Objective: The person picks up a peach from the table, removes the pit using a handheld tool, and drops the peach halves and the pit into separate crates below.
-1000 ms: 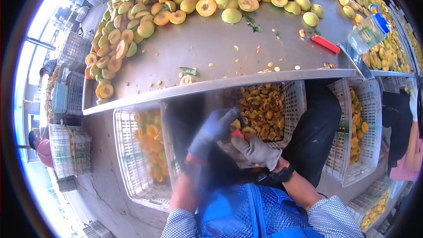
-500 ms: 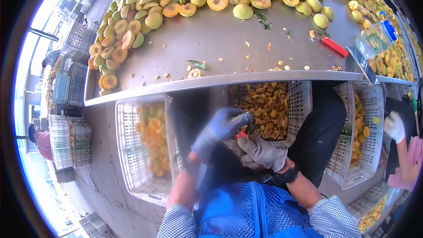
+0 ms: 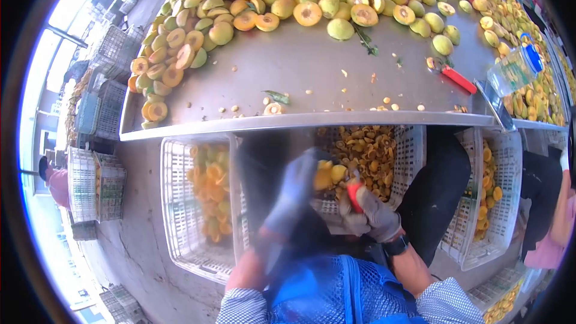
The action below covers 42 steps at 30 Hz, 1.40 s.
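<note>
My left hand [image 3: 298, 174], in a blue-grey glove and blurred by motion, grips a yellow peach half [image 3: 338, 173] or a couple of pieces; the fingers are partly hidden. My right hand [image 3: 375, 213] wears a pale work glove and is closed around the red handle of a tool [image 3: 355, 197]. Its metal end points toward the fruit. Both hands are above a white crate [image 3: 410, 150] between my knees, which holds many small orange-yellow fruit pieces [image 3: 366, 156].
Many halved peaches [image 3: 307, 14] are piled along the back of the metal table [image 3: 270, 69]. Another red-handled tool [image 3: 459, 79] and a blue-lidded clear jar [image 3: 513, 71] lie at right. Crates with fruit stand left [image 3: 170, 204] and right [image 3: 510, 204]. A co-worker's arm shows far right.
My hands have moved apart, the left one slightly up. The yellow fruit and the tool's metal end now show between them. The view has shifted slightly; the co-worker's gloved hand has left the view.
</note>
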Motion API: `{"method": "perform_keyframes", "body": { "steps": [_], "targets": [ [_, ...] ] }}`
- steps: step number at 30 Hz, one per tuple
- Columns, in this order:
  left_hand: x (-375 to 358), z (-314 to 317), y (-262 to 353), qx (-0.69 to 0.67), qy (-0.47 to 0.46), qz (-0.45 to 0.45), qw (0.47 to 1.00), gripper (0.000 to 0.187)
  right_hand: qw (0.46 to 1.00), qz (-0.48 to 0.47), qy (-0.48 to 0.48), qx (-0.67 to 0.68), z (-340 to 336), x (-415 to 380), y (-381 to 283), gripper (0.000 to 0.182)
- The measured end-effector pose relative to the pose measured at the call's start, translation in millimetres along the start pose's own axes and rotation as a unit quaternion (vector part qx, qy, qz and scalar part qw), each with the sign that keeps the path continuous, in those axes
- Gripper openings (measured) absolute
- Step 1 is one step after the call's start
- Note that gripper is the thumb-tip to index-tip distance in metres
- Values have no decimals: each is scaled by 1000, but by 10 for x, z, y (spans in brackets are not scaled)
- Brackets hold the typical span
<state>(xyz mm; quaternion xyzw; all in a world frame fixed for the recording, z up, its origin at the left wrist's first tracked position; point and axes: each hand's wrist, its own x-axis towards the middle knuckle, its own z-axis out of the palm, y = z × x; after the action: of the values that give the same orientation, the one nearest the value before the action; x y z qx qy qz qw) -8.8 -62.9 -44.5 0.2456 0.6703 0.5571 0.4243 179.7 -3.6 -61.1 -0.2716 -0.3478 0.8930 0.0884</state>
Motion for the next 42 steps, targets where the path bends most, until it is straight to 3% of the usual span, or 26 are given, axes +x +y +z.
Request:
{"method": "perform_keyframes", "body": {
  "steps": [1,2,3,4,6,8,10,12,14,15,16,19,20,21,22,23,24,27,30,32,33,36,38,39,40,42],
  "targets": [
    [-43,-254,-19,41,28,41,998,47,985,82,90,120,-21,34,-31,49],
    [-175,-329,139,180,158,155,959,51,987,83,76,118,-55,62,-51,49],
    [-181,-727,378,163,74,121,976,55,989,63,73,107,-94,70,-45,47],
    [-246,-945,429,42,153,11,987,52,992,44,70,96,-131,83,-34,45],
    [-395,-1367,521,143,155,35,977,44,987,74,41,134,-185,183,5,44],
    [-487,-1777,627,427,168,36,888,37,984,81,128,92,-190,275,45,46],
    [-561,-2060,854,589,139,61,793,26,991,66,87,74,-225,307,82,46],
    [-438,-2303,990,536,258,155,789,27,982,71,157,-70,-313,331,190,46],
    [-120,-2584,1148,516,368,139,761,31,972,40,175,-153,-542,444,494,46],
    [75,-2745,1202,573,390,107,713,34,952,9,200,-231,-658,517,648,46],
    [276,-2907,1223,626,407,73,661,38,952,7,198,-234,-734,564,754,46],
    [801,-3307,1065,698,363,-104,609,45,933,20,217,-288,-1014,626,1033,46],
    [825,-3288,1055,696,361,-103,612,45,900,-9,148,-409,-1178,589,1139,32],
    [836,-3235,1069,692,377,-76,611,45,849,-36,76,-522,-1250,576,1167,36],
    [832,-3169,1079,688,392,-49,609,45,848,-34,79,-524,-1318,589,1213,36],
    [764,-3044,1053,705,389,22,592,44,889,-58,102,-442,-1314,617,1229,32],
    [719,-3037,982,706,387,21,592,44,923,-81,124,-355,-1259,640,1233,44],
    [583,-2799,902,521,396,247,715,38,928,-127,2,-349,-54,502,159,43],
    [215,-1945,1065,368,328,282,823,33,932,-135,1,-335,287,520,-72,41],
    [110,-1439,945,190,261,214,922,37,926,-152,9,-346,583,502,-298,30],
    [74,-1247,807,85,198,233,948,40,916,-163,20,-367,743,470,-434,26],
    [8,-669,619,11,160,179,971,36,871,-227,32,-434,890,420,-597,35],
    [-81,-384,558,51,105,160,980,44,852,-249,51,-457,843,445,-588,37],
    [-15,-200,575,37,155,205,966,27,834,-272,58,-477,803,450,-569,39],
    [-30,-125,518,-95,119,154,976,32,833,-274,62,-477,775,437,-563,39],
    [53,-57,335,-43,137,149,978,39,828,-230,103,-500,743,419,-539,39]
  ]
}}
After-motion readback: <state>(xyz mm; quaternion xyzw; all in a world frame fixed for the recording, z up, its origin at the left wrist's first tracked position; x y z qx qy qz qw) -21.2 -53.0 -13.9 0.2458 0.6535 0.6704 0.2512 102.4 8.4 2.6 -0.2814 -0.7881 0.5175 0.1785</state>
